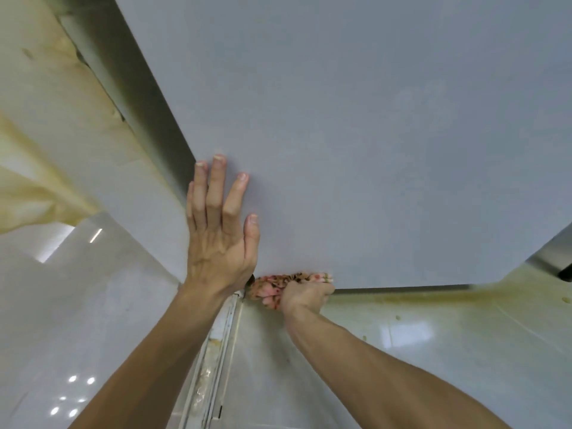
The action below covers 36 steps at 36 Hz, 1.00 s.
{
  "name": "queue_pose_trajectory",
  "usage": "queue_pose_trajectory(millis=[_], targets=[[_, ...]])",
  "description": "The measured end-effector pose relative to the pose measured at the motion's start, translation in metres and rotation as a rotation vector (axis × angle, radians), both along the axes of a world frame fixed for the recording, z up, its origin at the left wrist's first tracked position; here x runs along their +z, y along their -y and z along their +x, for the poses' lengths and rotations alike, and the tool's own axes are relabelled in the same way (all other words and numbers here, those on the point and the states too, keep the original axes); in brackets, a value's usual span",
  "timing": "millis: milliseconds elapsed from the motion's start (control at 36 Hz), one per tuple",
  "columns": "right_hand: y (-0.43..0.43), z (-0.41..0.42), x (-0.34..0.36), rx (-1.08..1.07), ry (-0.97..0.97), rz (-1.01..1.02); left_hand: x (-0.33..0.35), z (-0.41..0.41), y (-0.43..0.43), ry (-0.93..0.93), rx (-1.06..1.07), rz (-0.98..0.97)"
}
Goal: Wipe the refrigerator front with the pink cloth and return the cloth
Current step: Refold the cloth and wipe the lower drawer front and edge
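The grey refrigerator front (356, 134) fills most of the view, seen from above and close up. My left hand (221, 230) lies flat on it near its left edge, fingers straight and spread upward. At the door's bottom edge my right hand (305, 295) grips the bunched pink cloth (270, 287), which has dark spots, and holds it against the lower rim. Part of the cloth is hidden inside the fist.
A glossy pale tiled floor (433, 351) spreads below, with yellowish stains (418, 297) along the refrigerator's base. A metal floor track (216, 351) runs down between my arms. A cream wall (46, 103) with peeling yellowed covering stands to the left.
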State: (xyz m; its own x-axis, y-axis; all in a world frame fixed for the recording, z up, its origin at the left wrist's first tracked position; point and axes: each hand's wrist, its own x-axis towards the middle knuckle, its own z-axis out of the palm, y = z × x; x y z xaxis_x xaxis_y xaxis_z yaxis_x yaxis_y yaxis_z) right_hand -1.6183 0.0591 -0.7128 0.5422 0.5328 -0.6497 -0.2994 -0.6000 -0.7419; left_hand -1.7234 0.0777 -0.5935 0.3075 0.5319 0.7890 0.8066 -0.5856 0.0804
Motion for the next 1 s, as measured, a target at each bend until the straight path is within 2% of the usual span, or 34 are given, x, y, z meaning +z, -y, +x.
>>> queue_pose_trajectory(millis=[139,306,500,667,778,889,1000], targets=[[-0.012,-0.042,0.004,0.032,-0.132,-0.01,-0.003,-0.013,-0.001,-0.013,-0.013,-0.004],[-0.004,-0.03,-0.018,0.09,-0.151,0.098,0.0,-0.015,-0.002,-0.02,-0.009,0.02],[0.024,0.044,0.001,0.07,0.051,0.274,-0.002,-0.007,-0.003,-0.008,0.036,0.041],[0.062,0.136,0.031,0.107,0.429,0.508,0.006,0.002,-0.009,0.064,0.046,0.076],[0.071,0.188,0.031,0.063,0.712,0.575,0.003,0.009,-0.01,0.092,0.051,0.08],[0.069,0.191,0.027,-0.005,0.766,0.627,0.002,0.015,-0.01,0.121,0.048,0.089],[0.056,0.161,0.024,-0.147,0.719,0.632,0.001,0.018,-0.011,0.154,0.039,0.089]])
